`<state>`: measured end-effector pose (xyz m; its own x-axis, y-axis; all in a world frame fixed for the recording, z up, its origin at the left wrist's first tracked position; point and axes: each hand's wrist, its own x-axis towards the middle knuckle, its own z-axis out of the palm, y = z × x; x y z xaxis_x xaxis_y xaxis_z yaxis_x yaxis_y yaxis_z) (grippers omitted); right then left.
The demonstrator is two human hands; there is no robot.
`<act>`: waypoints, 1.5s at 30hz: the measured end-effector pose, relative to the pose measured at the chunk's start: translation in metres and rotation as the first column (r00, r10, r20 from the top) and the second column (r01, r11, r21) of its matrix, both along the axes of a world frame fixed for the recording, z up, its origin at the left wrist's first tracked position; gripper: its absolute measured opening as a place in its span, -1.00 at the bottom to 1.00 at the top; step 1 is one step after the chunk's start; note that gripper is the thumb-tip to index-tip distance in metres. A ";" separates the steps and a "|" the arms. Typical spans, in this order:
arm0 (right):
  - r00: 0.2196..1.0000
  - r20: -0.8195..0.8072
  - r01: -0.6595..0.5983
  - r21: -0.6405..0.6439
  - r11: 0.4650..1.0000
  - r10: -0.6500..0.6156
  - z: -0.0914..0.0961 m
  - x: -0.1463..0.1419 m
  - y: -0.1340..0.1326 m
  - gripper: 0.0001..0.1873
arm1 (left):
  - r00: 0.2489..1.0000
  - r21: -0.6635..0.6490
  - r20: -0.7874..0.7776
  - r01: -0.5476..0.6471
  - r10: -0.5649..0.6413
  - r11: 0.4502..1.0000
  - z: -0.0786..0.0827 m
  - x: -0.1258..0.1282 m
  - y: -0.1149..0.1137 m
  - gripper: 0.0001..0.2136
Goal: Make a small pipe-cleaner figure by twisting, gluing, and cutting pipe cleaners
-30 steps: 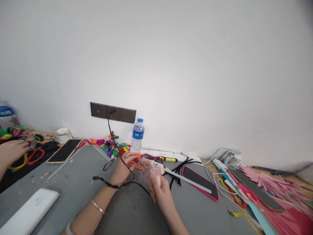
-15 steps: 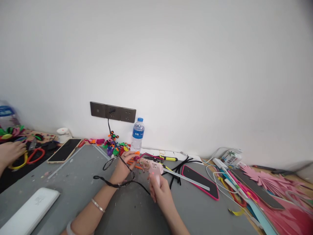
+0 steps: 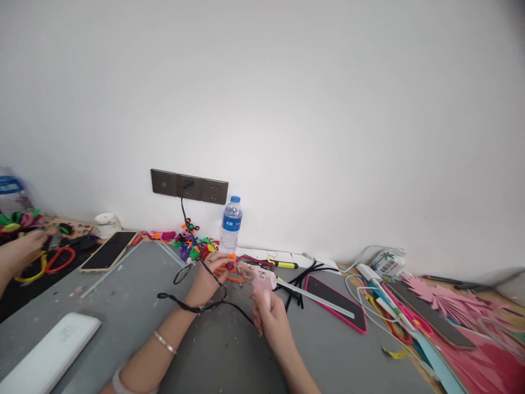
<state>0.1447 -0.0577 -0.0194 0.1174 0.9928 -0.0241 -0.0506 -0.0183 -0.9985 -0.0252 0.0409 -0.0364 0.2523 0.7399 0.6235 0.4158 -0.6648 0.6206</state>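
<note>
My right hand [image 3: 268, 317] is closed round the handle of a pale pink glue gun [image 3: 264, 279], whose nozzle points left. A long clear glue stick [image 3: 315, 298] sticks out of its back end. My left hand [image 3: 209, 279] pinches a small pipe-cleaner piece [image 3: 230, 265] in magenta and orange, right at the nozzle; its exact shape is too small to make out. From the gun a black cord [image 3: 192, 310] loops over my left forearm and wrist. Orange pipe cleaners [image 3: 233, 279] lie just behind my left fingers.
A water bottle [image 3: 232, 227] stands against the wall beside colourful pipe-cleaner figures [image 3: 192, 249]. Phones [image 3: 336, 303] lie right and left. A white power bank [image 3: 53, 350] rests at front left. Another person's hand [image 3: 24, 251] is near red-handled scissors [image 3: 60, 260]. Pink paper [image 3: 443, 301] covers the right side.
The glue gun and my right hand have shifted slightly right, its nozzle a little back from the pipe-cleaner piece. The other person's hand has moved a little to the right.
</note>
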 end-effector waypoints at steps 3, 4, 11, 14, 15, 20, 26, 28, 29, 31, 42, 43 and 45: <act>1.000 -0.003 0.000 -0.010 1.000 0.000 -0.001 0.000 0.000 -0.42 | 1.000 0.013 0.010 0.001 -0.001 1.000 0.000 0.000 0.000 -0.71; 1.000 -0.004 0.000 -0.013 1.000 0.000 -0.001 0.000 0.000 -0.42 | 1.000 0.018 0.014 -0.001 0.001 1.000 0.000 -0.001 0.000 -0.71; 1.000 0.018 -0.009 -0.011 1.000 0.009 -0.002 0.000 -0.001 -0.42 | 0.999 -0.001 0.040 -0.032 0.032 0.999 0.003 0.000 -0.001 -0.76; 1.000 0.017 -0.022 -0.015 1.000 0.023 -0.001 -0.001 -0.002 -0.42 | 0.997 -0.002 0.061 -0.046 0.046 0.999 0.004 0.001 -0.001 -0.79; 1.000 0.019 -0.025 -0.015 1.000 0.025 0.000 -0.001 -0.003 -0.42 | 0.997 -0.002 0.065 -0.049 0.049 0.999 0.004 0.001 -0.001 -0.80; 1.000 0.022 -0.020 -0.007 1.000 0.021 0.001 -0.001 -0.003 -0.42 | 0.998 -0.007 0.060 -0.033 0.033 0.999 0.003 0.000 -0.001 -0.78; 1.000 0.019 -0.001 0.007 1.000 0.000 -0.004 0.002 -0.001 -0.45 | 0.999 0.008 0.041 -0.032 0.032 0.999 0.003 0.000 0.000 -0.78; 1.000 0.018 0.008 0.008 1.000 -0.009 -0.005 0.002 -0.001 -0.45 | 0.999 0.012 0.027 -0.030 0.030 0.999 0.004 0.001 0.000 -0.79; 1.000 0.014 0.010 0.011 1.000 -0.010 -0.005 0.002 -0.001 -0.45 | 0.999 0.013 0.018 -0.027 0.027 1.000 0.004 0.001 0.000 -0.79; 1.000 0.004 0.013 0.016 1.000 -0.013 -0.004 0.002 -0.001 -0.45 | 1.000 0.012 0.006 -0.026 0.026 1.000 0.004 0.001 0.000 -0.78; 1.000 0.008 -0.029 0.006 1.000 0.029 -0.007 0.003 -0.001 -0.44 | 0.999 0.013 0.037 -0.040 0.040 0.999 0.003 0.000 0.000 -0.79; 0.999 0.011 -0.030 0.012 0.999 0.030 -0.007 0.002 -0.001 -0.45 | 0.999 0.008 0.037 -0.040 0.039 0.999 0.002 0.000 0.000 -0.79; 1.000 0.011 -0.008 0.044 0.999 0.007 -0.009 0.001 -0.001 -0.47 | 0.998 0.004 0.042 -0.038 0.038 0.999 0.000 0.000 0.002 -0.79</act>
